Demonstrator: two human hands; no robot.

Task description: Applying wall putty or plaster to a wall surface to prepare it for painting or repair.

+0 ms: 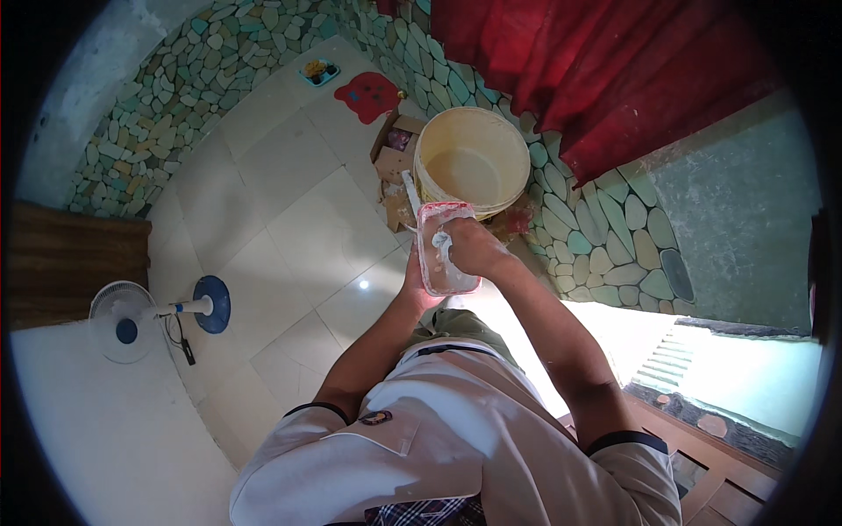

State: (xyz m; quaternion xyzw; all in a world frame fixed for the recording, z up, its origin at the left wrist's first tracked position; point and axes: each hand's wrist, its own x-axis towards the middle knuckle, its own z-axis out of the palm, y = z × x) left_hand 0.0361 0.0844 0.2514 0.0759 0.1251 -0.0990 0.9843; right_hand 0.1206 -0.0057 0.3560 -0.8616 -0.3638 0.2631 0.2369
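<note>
Both forearms reach forward and down from a white shirt. The left hand (pixel 414 282) cups a small rectangular tray (pixel 445 249) from beneath, fingers curled under it. The right hand (pixel 474 247) lies over the tray, fingers pinching a white-smeared tool (pixel 441 242). Just beyond stands a cream bucket (pixel 472 162) against the pebble wall (pixel 605 237), with open cardboard boxes (pixel 395 153) beside it and a red mat (pixel 368 95) farther off.

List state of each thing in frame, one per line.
Bucket: open, upright, pale liquid inside.
Tray: smeared with white paste, held from below by left hand.
Right hand: over the tray, gripping a paste-covered tool.
Fan: standing on floor; running or not, cannot tell.
Curtain: hanging, bunched.
</note>
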